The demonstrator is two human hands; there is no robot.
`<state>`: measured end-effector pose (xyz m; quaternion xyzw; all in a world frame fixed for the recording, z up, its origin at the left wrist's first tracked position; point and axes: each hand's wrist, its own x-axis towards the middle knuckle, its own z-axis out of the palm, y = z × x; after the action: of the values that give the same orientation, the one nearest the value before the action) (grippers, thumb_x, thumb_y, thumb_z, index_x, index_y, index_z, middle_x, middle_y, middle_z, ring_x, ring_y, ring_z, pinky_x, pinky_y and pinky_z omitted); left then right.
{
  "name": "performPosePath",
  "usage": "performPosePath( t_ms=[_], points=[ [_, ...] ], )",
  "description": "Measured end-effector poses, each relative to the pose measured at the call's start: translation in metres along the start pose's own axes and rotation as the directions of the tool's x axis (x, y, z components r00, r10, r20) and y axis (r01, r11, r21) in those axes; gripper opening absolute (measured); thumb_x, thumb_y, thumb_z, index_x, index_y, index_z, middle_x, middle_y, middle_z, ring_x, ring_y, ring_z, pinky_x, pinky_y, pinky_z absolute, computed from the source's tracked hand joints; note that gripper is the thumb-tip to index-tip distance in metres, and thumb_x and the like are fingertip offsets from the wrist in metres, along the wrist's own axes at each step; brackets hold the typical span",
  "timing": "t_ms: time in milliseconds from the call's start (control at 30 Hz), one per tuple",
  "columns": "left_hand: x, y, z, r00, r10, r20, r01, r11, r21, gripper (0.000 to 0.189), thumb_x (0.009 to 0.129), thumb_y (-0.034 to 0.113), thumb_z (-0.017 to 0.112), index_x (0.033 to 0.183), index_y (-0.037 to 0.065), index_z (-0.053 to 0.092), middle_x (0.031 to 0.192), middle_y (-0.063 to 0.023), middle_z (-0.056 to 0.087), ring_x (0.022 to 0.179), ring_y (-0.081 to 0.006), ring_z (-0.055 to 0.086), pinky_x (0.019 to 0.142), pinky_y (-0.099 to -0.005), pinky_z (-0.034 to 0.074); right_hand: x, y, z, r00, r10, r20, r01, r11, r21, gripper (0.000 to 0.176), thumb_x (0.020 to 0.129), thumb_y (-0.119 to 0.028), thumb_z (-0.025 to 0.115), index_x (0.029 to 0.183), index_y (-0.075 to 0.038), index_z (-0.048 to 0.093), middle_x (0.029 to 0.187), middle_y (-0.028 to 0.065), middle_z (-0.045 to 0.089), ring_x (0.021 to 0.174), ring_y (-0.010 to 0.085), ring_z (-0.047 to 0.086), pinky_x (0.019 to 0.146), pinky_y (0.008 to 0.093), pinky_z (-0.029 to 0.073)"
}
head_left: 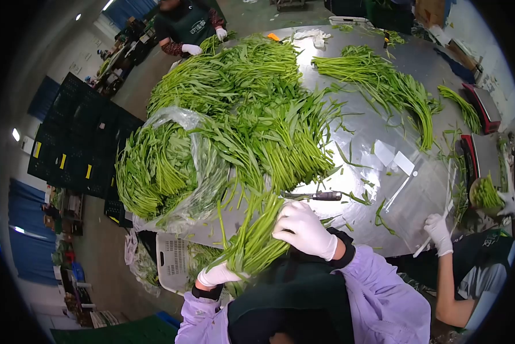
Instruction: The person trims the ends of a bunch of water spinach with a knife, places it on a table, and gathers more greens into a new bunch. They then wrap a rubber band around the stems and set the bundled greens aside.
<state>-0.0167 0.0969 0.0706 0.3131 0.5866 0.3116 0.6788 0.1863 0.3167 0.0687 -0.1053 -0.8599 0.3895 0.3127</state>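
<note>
A bunch of water spinach (252, 241) is held in front of my body, its green stems slanting up over the table edge. My left hand (220, 275), in a white glove, grips its lower end; my fingers are partly hidden by leaves. My right hand (304, 229), also gloved, closes on the stems from the right side. Just beyond it lies a knife (325, 196) with a dark handle, its blade mostly hidden. A large heap of water spinach (280, 137) rises behind the bunch. To the left, more greens sit in a clear plastic bag (203, 157).
The metal table (349, 143) carries another pile of greens (383, 74), white cards (392, 155) and scattered stem bits. Red scales (487, 155) stand at right, near a co-worker's gloved hand (438, 229). Another person (191, 28) handles greens opposite. A white crate (172, 261) stands below left.
</note>
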Motion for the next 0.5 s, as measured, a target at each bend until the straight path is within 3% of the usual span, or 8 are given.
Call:
performPosePath(
  t_ms=[67, 133, 200, 267, 333, 500],
  points=[
    [0.001, -0.005, 0.000, 0.999, 0.043, -0.016, -0.043, 0.999, 0.003, 0.074, 0.072, 0.001, 0.073, 0.138, 0.004, 0.039, 0.132, -0.0069, 0.050, 0.118, -0.0171, 0.047, 0.098, -0.0326, 0.039, 0.001, 0.007, 0.001, 1.000, 0.014, 0.014, -0.014, 0.999, 0.044, 0.012, 0.075, -0.021, 0.065, 0.071, -0.010, 0.062, 0.076, 0.0057, 0.053, 0.084, 0.0277, 0.050, 0.080, 0.0386, 0.040],
    [0.000, -0.019, -0.002, 0.996, 0.088, -0.032, -0.087, 0.996, 0.007, 0.073, 0.072, 0.000, 0.073, 0.137, 0.004, 0.040, 0.130, -0.0067, 0.052, 0.116, -0.0168, 0.048, 0.098, -0.0326, 0.040, 0.002, 0.020, 0.001, 1.000, -0.003, -0.024, 0.000, 0.992, -0.126, 0.010, 0.075, -0.017, 0.067, 0.071, -0.009, 0.062, 0.079, 0.0055, 0.054, 0.086, 0.0269, 0.051, 0.078, 0.0388, 0.039],
    [0.002, -0.037, -0.012, 0.996, 0.074, -0.058, -0.079, 0.993, -0.088, 0.053, 0.078, 0.004, 0.071, 0.126, 0.003, 0.051, 0.115, -0.0059, 0.060, 0.100, -0.0147, 0.055, 0.088, -0.0298, 0.045, 0.006, 0.028, -0.012, 0.986, 0.031, -0.163, -0.090, 0.926, -0.368, 0.011, 0.075, -0.018, 0.067, 0.073, -0.008, 0.062, 0.081, 0.0082, 0.056, 0.084, 0.0285, 0.052, 0.079, 0.0383, 0.040],
    [0.000, -0.009, 0.004, 0.982, 0.145, -0.118, -0.156, 0.984, -0.086, 0.054, 0.078, 0.003, 0.070, 0.128, 0.004, 0.049, 0.116, -0.0065, 0.060, 0.101, -0.0146, 0.056, 0.089, -0.0303, 0.045, 0.010, 0.018, -0.026, 0.978, 0.048, -0.203, -0.078, 0.986, -0.147, 0.019, 0.074, -0.026, 0.070, 0.075, -0.008, 0.064, 0.083, 0.0073, 0.057, 0.086, 0.0274, 0.052, 0.082, 0.0393, 0.040],
    [0.002, -0.023, -0.007, 0.994, 0.097, -0.056, -0.104, 0.985, -0.135, 0.054, 0.078, 0.003, 0.070, 0.128, 0.004, 0.050, 0.116, -0.0065, 0.060, 0.101, -0.0147, 0.056, 0.089, -0.0307, 0.046, 0.010, 0.008, -0.024, 0.991, -0.029, -0.133, 0.022, 0.998, -0.056, 0.024, 0.072, -0.032, 0.073, 0.076, -0.009, 0.067, 0.083, 0.0053, 0.057, 0.085, 0.0269, 0.052, 0.081, 0.0387, 0.040],
    [0.009, -0.021, -0.009, 0.995, 0.100, -0.023, -0.101, 0.989, -0.104, 0.054, 0.078, 0.004, 0.071, 0.127, 0.004, 0.050, 0.115, -0.0068, 0.061, 0.101, -0.0154, 0.057, 0.088, -0.0308, 0.046, 0.009, 0.005, 0.001, 1.000, -0.014, 0.013, 0.014, 0.998, -0.061, 0.023, 0.073, -0.033, 0.072, 0.077, -0.011, 0.069, 0.085, 0.0029, 0.059, 0.087, 0.0247, 0.053, 0.080, 0.0367, 0.041]
  ],
)
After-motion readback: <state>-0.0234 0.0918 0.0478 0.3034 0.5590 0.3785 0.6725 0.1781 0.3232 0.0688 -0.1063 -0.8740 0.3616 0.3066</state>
